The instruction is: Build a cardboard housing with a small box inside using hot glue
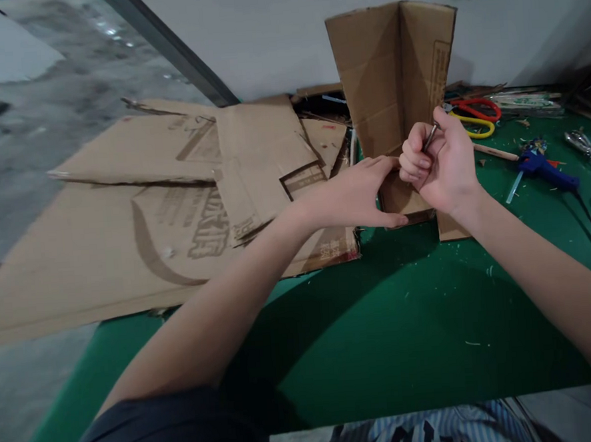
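A folded piece of brown cardboard [391, 75] stands upright on the green table [406, 321]. My left hand [358, 194] is open, thumb and fingers spread against the lower edge of that cardboard. My right hand [439, 162] is closed in a fist round a thin metal tool [431, 135], possibly a knife or blade, held against the cardboard's lower front.
Flattened cardboard sheets [150, 216] cover the table's left half and overhang its edge. At the right lie red and yellow scissors [477, 116], a blue glue gun [547, 171] with its cord, pliers [586, 150] and a pencil [494, 152]. A grey wall rises behind.
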`<state>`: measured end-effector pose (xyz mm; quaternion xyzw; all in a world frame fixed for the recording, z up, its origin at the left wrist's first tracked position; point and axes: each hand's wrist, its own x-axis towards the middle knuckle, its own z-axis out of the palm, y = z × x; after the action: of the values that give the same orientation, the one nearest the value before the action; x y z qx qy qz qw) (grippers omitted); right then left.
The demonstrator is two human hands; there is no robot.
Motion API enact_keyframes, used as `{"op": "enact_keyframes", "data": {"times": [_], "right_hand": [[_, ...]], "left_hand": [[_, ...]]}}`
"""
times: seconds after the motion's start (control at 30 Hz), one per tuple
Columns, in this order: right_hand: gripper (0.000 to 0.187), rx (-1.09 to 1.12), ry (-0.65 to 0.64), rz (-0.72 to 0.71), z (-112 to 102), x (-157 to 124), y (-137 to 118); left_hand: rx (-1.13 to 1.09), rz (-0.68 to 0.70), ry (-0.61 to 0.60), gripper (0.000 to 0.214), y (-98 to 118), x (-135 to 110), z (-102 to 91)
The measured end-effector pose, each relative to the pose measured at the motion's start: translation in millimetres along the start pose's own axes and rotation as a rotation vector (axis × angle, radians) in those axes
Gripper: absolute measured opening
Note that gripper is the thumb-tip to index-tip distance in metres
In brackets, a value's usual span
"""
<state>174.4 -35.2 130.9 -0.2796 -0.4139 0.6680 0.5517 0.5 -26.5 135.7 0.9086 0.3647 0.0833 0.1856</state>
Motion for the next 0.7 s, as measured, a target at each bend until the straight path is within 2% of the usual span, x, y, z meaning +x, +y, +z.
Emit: {"op": "enact_keyframes", "data": {"times": [0.17, 0.37, 0.43, 0.57, 0.7], "right_hand": [[0.07, -0.026, -0.04, -0.003, 4.3, 3.1, 6.0], [0.074, -0.081, -0.056, -0.033, 2.0, 0.2, -3.7], [0.075, -0.126, -0.064, -0.039, 0.8, -0.6, -6.7], [0.075, -0.215, -0.023, -0.017, -3.4, 0.5, -5.7], [0.073, -0.26, -0.001, 0.03, -8.3, 4.2, -0.5]], "left_hand": [[-0.074, 0.003, 0.003, 0.061, -7.6, -1.6, -3.7], [-0.273, 0.058, 0.151, 0.07, -11.1, 7.3, 21.1], [-0.329, 0.078, 0.157, 0.074, -12.1, 9.4, 29.5], [-0.339, 0.076, 0.142, 0.074, -13.0, 10.8, 39.6], [-0.317, 0.097, 0.216, 0.082, -13.1, 12.9, 46.5]]}}
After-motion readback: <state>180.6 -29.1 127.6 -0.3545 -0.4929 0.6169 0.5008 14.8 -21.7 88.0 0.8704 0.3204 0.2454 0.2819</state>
